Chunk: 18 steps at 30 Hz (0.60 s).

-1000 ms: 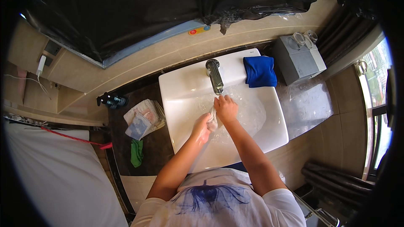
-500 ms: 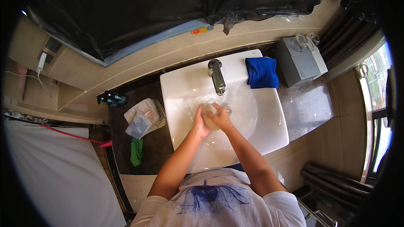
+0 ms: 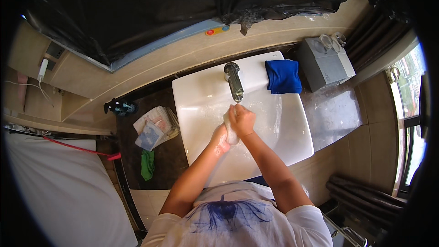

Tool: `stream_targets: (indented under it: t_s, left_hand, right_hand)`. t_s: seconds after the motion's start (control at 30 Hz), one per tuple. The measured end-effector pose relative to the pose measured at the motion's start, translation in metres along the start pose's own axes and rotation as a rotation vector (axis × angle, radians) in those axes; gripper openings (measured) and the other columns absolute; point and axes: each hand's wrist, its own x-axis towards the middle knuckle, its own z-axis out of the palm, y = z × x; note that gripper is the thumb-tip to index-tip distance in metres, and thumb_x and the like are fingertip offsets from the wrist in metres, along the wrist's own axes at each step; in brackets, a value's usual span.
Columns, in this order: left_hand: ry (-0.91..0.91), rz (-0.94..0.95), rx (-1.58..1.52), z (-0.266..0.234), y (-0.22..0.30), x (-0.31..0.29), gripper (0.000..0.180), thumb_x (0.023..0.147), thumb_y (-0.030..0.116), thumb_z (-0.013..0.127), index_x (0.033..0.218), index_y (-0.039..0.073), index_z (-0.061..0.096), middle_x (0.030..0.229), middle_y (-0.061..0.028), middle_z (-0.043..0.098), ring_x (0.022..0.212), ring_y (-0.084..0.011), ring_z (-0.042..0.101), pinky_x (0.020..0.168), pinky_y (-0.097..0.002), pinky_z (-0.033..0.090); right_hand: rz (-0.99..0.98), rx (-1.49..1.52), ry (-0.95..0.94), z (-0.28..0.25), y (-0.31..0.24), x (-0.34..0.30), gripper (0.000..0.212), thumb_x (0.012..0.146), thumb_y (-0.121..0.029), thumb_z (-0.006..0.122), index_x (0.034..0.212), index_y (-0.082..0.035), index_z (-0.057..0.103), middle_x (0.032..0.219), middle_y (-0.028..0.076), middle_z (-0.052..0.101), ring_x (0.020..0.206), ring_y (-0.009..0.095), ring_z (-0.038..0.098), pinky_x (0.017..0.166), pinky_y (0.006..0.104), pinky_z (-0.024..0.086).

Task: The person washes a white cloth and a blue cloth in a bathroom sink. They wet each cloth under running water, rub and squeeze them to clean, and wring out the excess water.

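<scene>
White bundle (image 3: 232, 136), likely wet cloth, over sink (image 3: 193, 139), between faucet (image 3: 235, 84) and front edge. Left hand (image 3: 219, 138) cupped around lower end, right hand (image 3: 242, 120) curled on upper. Probably slippery: grip firmly, work low so drips stay inside sink edges.

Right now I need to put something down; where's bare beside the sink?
The counter right of the sink, nearer than the grey box, looks bare, likewise a strip between the sink and green cloth. It's crowded around the dark bottles and folded cloths, and mid-sink, where the left hand and right hand hold a white item.
</scene>
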Motion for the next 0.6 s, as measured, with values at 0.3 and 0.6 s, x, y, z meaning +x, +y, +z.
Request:
stream_targets:
  t_s: [0.3,0.6]
  left_hand:
    - [0.077,0.267,0.396,0.007,0.032,-0.036,0.044,0.085,0.035,0.054,0.12,0.01,0.049,0.111,-0.0069,0.052,0.107,-0.0159,0.048,0.09,-0.0306,0.036]
    - [0.364,0.418,1.639,-0.031,0.0,0.027,0.057,0.083,0.035,0.052,0.135,0.021,0.032,0.131,-0.0176,0.035,0.116,-0.0344,0.038,0.088,-0.0479,0.038]
  right_hand:
    - [0.139,-0.52,-0.223,-0.014,0.039,-0.012,0.046,0.069,-0.029,0.062,0.109,-0.006,0.056,0.138,0.01,0.03,0.13,0.038,0.017,0.103,0.055,0.014]
    - [-0.052,-0.451,-0.388,0.015,0.057,-0.029,0.055,0.072,-0.034,0.06,0.119,-0.008,0.048,0.129,0.01,0.041,0.119,0.03,0.035,0.094,0.0523,0.026]
